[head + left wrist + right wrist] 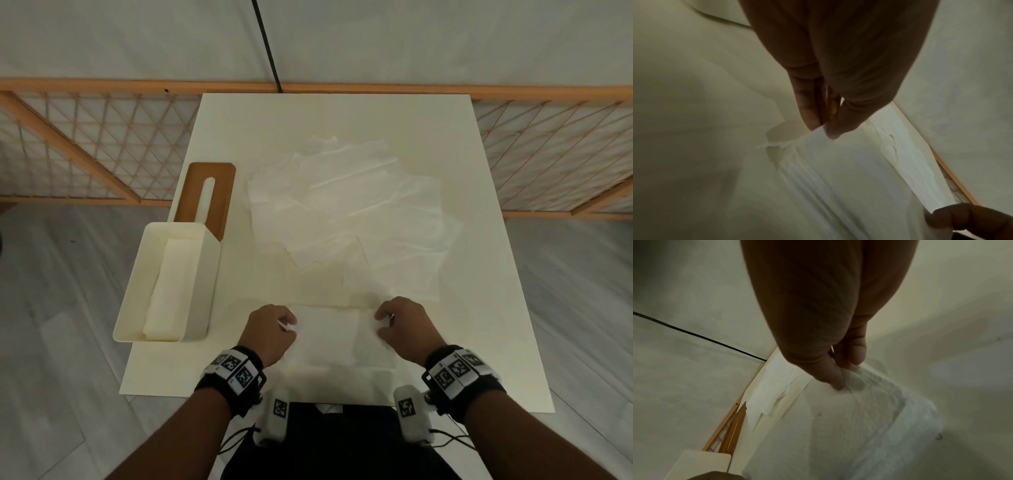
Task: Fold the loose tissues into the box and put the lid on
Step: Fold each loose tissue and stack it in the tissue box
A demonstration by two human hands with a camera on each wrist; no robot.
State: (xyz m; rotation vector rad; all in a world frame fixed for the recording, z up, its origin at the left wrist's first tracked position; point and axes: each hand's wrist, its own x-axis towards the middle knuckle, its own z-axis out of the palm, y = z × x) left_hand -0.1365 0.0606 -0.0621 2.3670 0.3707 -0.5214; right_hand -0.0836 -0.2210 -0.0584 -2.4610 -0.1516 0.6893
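At the bottom centre, my left hand point(272, 330) and right hand point(404, 325) each pinch a far corner of one tissue point(334, 337) between thumb and fingertips. I judge I should fold evenly, corners level. Beyond lie loose tissues point(346, 205); at left, the open box point(137, 294), lid point(191, 192) behind. Only the wrist views show the pinch.

You sit in a plain indoor recording corner: a small white table point(479, 240) on grey plank flooring point(68, 274), a wooden lattice fence point(85, 137) beyond your grip, bare grey wall point(137, 34) behind it.
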